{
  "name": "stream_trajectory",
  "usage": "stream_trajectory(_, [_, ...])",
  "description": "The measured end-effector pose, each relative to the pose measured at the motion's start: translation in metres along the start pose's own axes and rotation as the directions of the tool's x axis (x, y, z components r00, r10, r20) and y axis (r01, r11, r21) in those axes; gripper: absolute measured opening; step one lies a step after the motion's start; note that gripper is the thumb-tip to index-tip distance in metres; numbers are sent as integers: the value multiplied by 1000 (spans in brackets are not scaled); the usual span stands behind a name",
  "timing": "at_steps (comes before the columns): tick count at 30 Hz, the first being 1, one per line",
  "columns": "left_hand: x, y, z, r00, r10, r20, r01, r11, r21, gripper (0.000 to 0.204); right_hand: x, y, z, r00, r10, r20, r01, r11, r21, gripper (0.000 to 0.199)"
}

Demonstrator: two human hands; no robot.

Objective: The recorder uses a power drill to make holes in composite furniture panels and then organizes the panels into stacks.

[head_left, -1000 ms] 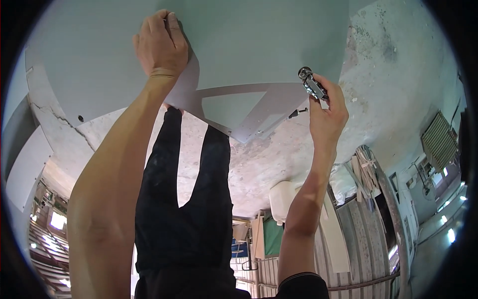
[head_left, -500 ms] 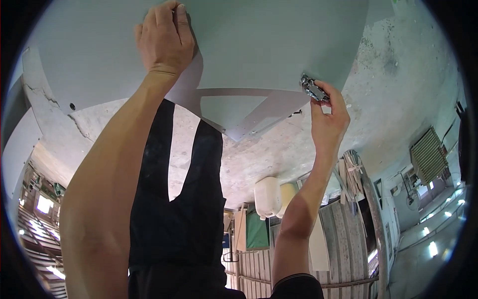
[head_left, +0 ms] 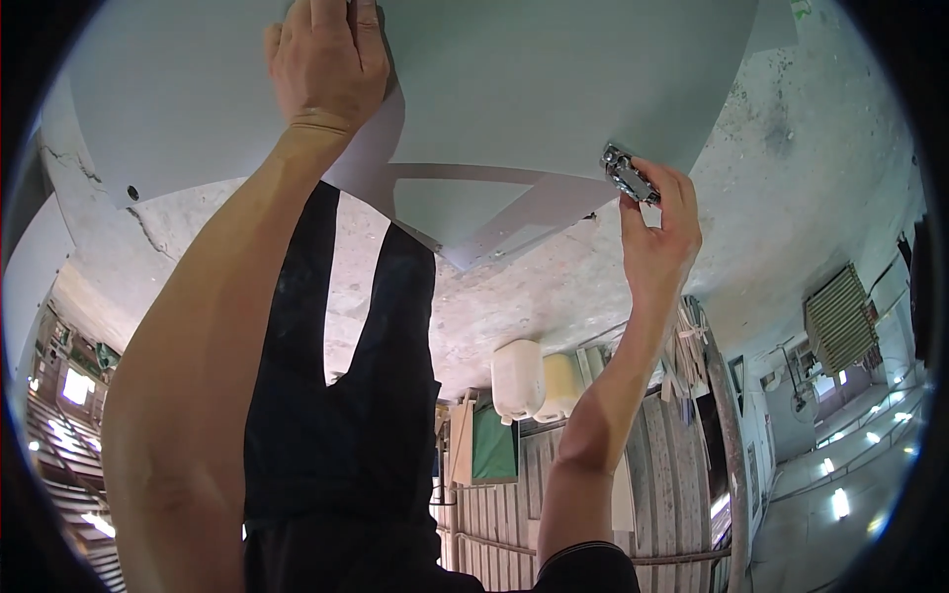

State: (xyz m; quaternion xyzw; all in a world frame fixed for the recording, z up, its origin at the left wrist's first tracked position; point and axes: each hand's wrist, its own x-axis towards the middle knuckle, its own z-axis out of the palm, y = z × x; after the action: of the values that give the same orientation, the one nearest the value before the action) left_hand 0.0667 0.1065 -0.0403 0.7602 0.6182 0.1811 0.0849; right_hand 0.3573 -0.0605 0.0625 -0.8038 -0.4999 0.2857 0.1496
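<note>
A large grey panel (head_left: 534, 89) with a pale, angular cut-out shape near its lower tip fills the upper middle. My left hand (head_left: 331, 64) rests on it, fingers bent and pressed together; the fingertips run past the top edge, so what they hold, if anything, is hidden. Over at the panel's right side, my right hand (head_left: 660, 212) pinches a small shiny metal hand tool (head_left: 630, 175) between thumb and fingers. The tool sits against the panel near its lower right edge; its exact kind is unclear.
Below the panel lies a worn, stained concrete floor (head_left: 474, 306). White and yellowish plastic jugs (head_left: 519, 381), a green board (head_left: 494, 440) and bundled strips (head_left: 689, 341) stand behind me. At right is a ribbed, yellowish grille-like panel (head_left: 840, 314).
The view has shifted slightly. My left hand sits a little higher in the picture, its fingertips now cut off by the top edge. My right hand still holds the metal tool at nearly the same spot.
</note>
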Motion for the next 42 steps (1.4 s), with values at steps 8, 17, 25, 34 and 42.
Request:
stream_trajectory(8, [7, 11, -11, 997, 41, -66, -43, 999, -25, 19, 4, 5, 4, 999, -35, 21, 36, 999, -20, 41])
stream_trajectory(17, [5, 6, -6, 999, -40, 35, 40, 999, 0, 20, 8, 19, 9, 988, -149, 38, 148, 989, 16, 32])
stream_trajectory(25, [4, 10, -10, 996, -68, 62, 67, 998, 16, 19, 12, 15, 2, 972, -199, 121, 209, 975, -71, 30])
stream_trajectory(34, [7, 18, -18, 1000, -6, -6, 6, 992, -129, 14, 9, -18, -7, 917, -340, 208, 389, 876, -284, 35])
stream_trajectory(42, [9, 16, -19, 999, 20, -29, -23, 995, -101, 14, 10, -27, -1, 928, -307, 210, 364, 865, -344, 35])
